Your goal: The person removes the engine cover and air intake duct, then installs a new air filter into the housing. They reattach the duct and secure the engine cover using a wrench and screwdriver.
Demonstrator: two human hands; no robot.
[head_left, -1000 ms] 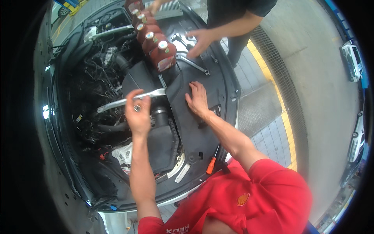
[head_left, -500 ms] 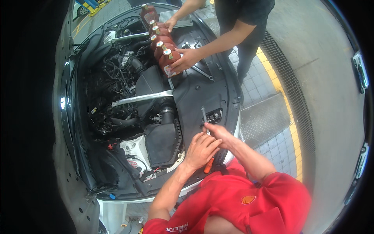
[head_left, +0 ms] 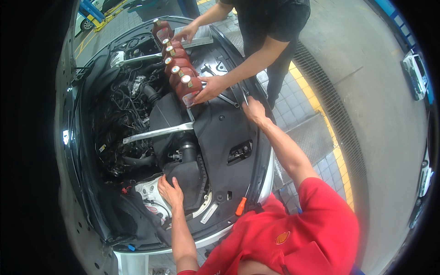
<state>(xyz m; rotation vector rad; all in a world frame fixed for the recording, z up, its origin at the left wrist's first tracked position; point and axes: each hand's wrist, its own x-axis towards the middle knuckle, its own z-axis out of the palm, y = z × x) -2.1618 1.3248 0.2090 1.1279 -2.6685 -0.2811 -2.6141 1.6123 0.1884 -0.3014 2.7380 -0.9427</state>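
Observation:
My left hand [head_left: 172, 193] rests with its fingers spread at the edge of the black air filter housing [head_left: 189, 172], beside the white metal panel [head_left: 151, 192]. Farther off, near the front edge of the engine bay, my right hand [head_left: 255, 111] is closed around a slim metal tool [head_left: 246, 99], mostly hidden in my fingers. Close to my body, a screwdriver with an orange handle [head_left: 241, 206] lies on the black front cover [head_left: 215, 151]. To its left is a flat, pale metal piece [head_left: 209, 213].
Across the bay, a co-worker's hands [head_left: 213, 88] touch a row of several reddish-brown bottles [head_left: 191, 93]. Metal tools [head_left: 228, 100] lie beside them, and a pleated filter [head_left: 200, 36] sits behind. A silver brace [head_left: 158, 133] crosses the engine. A floor grate [head_left: 327, 87] runs at right.
My hands have parted: the left went to the filter housing, while the right reached away toward the tools by the bottles. The view has shifted. The co-worker's farther hand has lifted slightly.

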